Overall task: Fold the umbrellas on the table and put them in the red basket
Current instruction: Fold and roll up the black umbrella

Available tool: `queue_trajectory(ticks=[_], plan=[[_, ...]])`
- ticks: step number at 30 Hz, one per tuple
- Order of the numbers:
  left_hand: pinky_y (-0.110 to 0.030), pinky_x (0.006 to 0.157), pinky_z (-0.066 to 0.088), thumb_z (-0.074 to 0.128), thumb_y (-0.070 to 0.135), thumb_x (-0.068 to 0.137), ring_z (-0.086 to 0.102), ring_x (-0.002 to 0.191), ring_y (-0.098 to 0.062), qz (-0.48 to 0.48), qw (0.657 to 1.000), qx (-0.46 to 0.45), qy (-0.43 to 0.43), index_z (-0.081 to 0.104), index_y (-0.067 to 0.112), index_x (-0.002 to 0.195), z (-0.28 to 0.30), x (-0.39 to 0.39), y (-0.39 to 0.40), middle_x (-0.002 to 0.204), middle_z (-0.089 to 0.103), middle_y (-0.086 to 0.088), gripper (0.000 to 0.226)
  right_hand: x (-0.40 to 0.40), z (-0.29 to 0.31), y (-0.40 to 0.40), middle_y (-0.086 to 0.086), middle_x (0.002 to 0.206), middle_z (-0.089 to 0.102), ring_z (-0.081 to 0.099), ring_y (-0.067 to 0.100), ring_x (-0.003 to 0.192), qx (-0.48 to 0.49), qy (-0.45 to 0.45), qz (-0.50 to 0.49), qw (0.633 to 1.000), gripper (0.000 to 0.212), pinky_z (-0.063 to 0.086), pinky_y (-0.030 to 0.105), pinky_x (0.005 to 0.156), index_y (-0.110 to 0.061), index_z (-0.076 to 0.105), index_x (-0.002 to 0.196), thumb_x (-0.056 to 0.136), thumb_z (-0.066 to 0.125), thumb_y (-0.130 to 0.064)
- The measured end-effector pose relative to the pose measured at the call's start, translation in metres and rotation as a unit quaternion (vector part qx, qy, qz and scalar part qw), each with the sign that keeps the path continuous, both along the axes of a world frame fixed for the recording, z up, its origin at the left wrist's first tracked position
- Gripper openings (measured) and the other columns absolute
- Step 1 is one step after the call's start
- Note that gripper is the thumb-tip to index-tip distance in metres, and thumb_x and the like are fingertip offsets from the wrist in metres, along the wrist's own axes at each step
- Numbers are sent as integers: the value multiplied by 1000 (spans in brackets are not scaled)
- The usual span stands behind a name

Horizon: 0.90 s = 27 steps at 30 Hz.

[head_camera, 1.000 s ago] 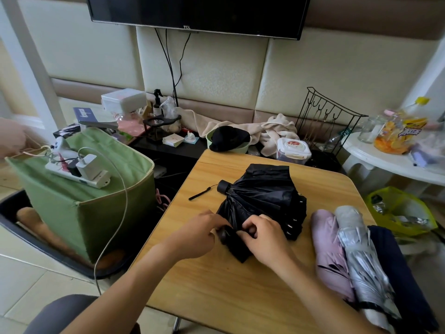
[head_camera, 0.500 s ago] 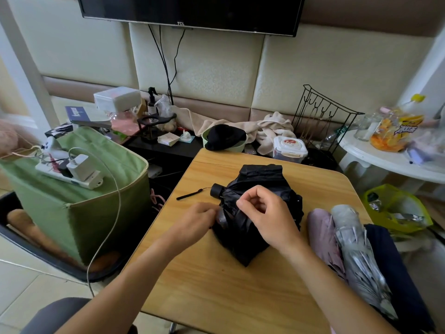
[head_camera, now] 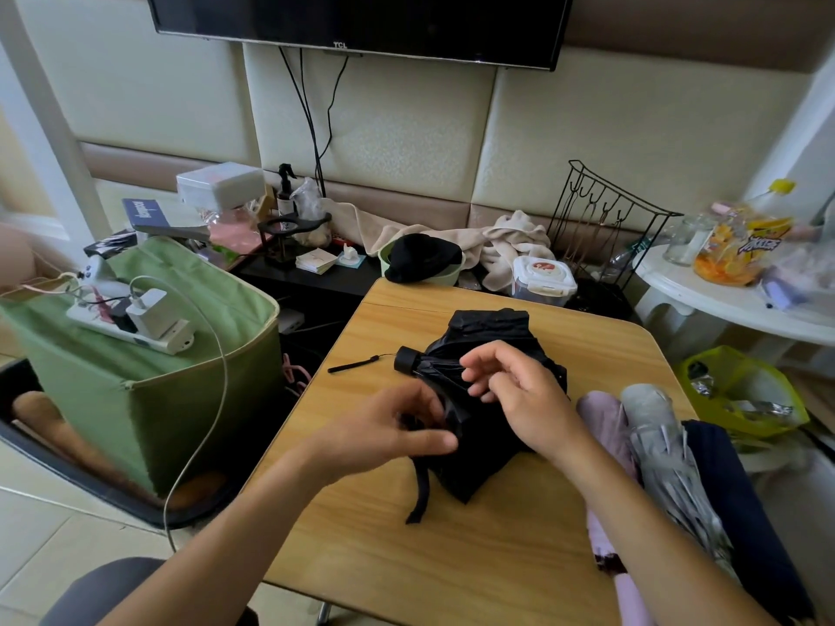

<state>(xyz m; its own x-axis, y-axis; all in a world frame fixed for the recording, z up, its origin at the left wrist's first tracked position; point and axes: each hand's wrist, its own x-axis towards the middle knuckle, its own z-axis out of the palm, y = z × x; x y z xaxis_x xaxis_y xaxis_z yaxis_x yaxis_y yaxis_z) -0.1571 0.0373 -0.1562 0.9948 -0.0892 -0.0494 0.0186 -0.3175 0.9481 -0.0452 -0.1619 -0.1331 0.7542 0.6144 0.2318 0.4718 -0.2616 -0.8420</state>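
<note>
A half-collapsed black umbrella [head_camera: 490, 336] lies in the middle of the wooden table [head_camera: 452, 558], its handle cap [head_camera: 405, 360] pointing left. My left hand [head_camera: 384, 433] grips the bunched canopy at its near left side. A black closing strap [head_camera: 420, 490] hangs loose from there toward me. My right hand [head_camera: 524, 395] rests on the canopy with its fingers loosely curled and apart, holding nothing I can make out. Folded pink [head_camera: 603, 422], silver [head_camera: 655, 426] and navy [head_camera: 732, 490] umbrellas lie side by side at the table's right edge. No red basket is in view.
A green fabric box [head_camera: 149, 390] with a power strip and charger on top stands left of the table. A yellow-green bag [head_camera: 741, 386] sits on the floor at the right below a white side table [head_camera: 723, 305]. Clutter and a wire rack line the wall behind.
My right hand has let go of the pinched fold and opened its fingers. My left hand shifted toward me along the canopy, and the closing strap now hangs free over the table.
</note>
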Motion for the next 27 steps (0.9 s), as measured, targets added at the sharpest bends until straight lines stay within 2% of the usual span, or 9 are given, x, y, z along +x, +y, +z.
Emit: queue_trajectory(ticks=[5, 7, 11, 15, 17, 19, 21, 25, 27], plan=[[-16, 67, 43, 81, 20, 85, 57, 77, 2, 39, 973, 205, -102, 58, 30, 100, -13, 1, -15, 89, 62, 13, 29, 4, -2, -6, -17, 110, 67, 60, -1, 106, -157, -65, 12, 985, 37, 46, 19, 88, -32, 70, 107, 95, 51, -2], [-20, 64, 45, 79, 13, 87, 53, 68, 0, 58, 977, 174, -111, 59, 26, 93, -8, 1, -12, 81, 60, 11, 24, 8, -10, -7, -15, 123, 61, 54, 4, 116, -219, -98, 18, 971, 31, 41, 19, 94, -30, 69, 116, 99, 53, -9], [-26, 67, 50, 82, 9, 85, 57, 68, -9, 99, 988, 37, -114, 63, 11, 91, 9, -3, 3, 72, 60, 9, 20, 13, -18, -10, -17, 139, 52, 45, 10, 133, -270, -148, 12, 951, 25, 33, 39, 115, -34, 62, 126, 102, 63, -30], [-32, 73, 53, 84, 11, 83, 60, 73, -15, 66, 995, 13, -79, 65, 12, 96, 18, -7, 25, 78, 62, -3, 24, 17, -18, -13, -11, 137, 54, 46, 16, 131, -274, -174, -42, 945, 41, 40, 41, 108, -29, 57, 134, 96, 72, -27], [-30, 76, 55, 85, 11, 82, 63, 78, -16, 21, 999, 14, -43, 65, 13, 103, 22, -11, 34, 86, 64, -11, 29, 17, -19, -12, -9, 132, 55, 47, 17, 127, -279, -182, -65, 941, 38, 42, 37, 102, -26, 57, 131, 96, 72, -28], [-28, 77, 56, 84, 8, 83, 64, 79, -12, -31, 999, 39, -3, 62, 12, 110, 21, -14, 41, 89, 67, -7, 35, 16, -20, -12, -8, 123, 57, 49, 17, 119, -286, -203, -86, 933, 28, 44, 33, 93, -24, 61, 124, 98, 68, -27], [-26, 76, 54, 82, 8, 85, 61, 78, -5, -49, 991, 125, 23, 61, 19, 110, 17, -16, 47, 88, 66, 3, 35, 17, -19, -12, -6, 114, 60, 52, 19, 113, -285, -216, -105, 928, 20, 46, 34, 86, -22, 64, 119, 99, 64, -23], [-34, 81, 58, 77, 41, 90, 64, 83, -9, 16, 977, 205, 58, 66, 25, 103, 8, -18, 50, 93, 69, 4, 24, 17, -17, -13, -5, 108, 63, 56, 20, 109, -284, -207, -120, 929, 20, 48, 37, 80, -21, 65, 119, 99, 63, -18], [-31, 75, 58, 56, 60, 96, 71, 82, -20, 79, 971, 202, 98, 70, 18, 99, 7, -17, 40, 92, 74, 0, 45, 14, -17, -12, -6, 110, 62, 56, 19, 110, -286, -201, -115, 930, 21, 50, 37, 81, -22, 64, 119, 99, 63, -20]])
